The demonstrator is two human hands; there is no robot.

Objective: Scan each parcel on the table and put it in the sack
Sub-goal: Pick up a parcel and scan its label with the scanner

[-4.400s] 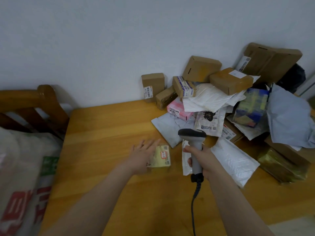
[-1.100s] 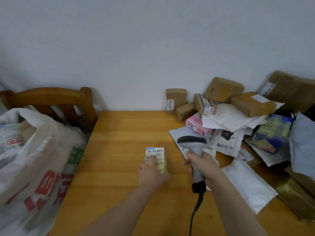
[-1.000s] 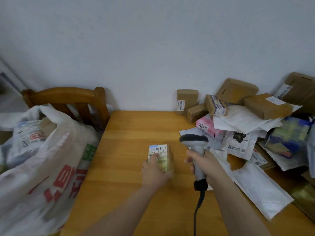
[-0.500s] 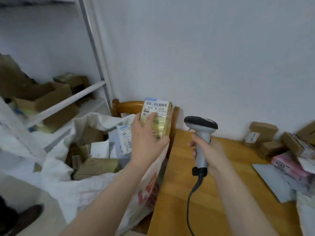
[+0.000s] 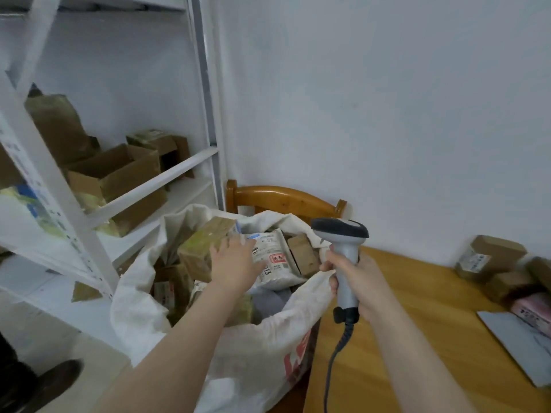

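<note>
The sack [image 5: 268, 338] is white with red print low on its side. Inside it lie a white mailer [image 5: 272, 260] with a red stamp and a brown box [image 5: 205, 242] under yellowish tape. The scanner [image 5: 346, 253] is light grey, with a dark head and a black cord. The worktop [image 5: 462, 338] and the chair [image 5: 286, 198] are honey-orange wood. A pink parcel [image 5: 533, 308] lies at the right edge.
</note>
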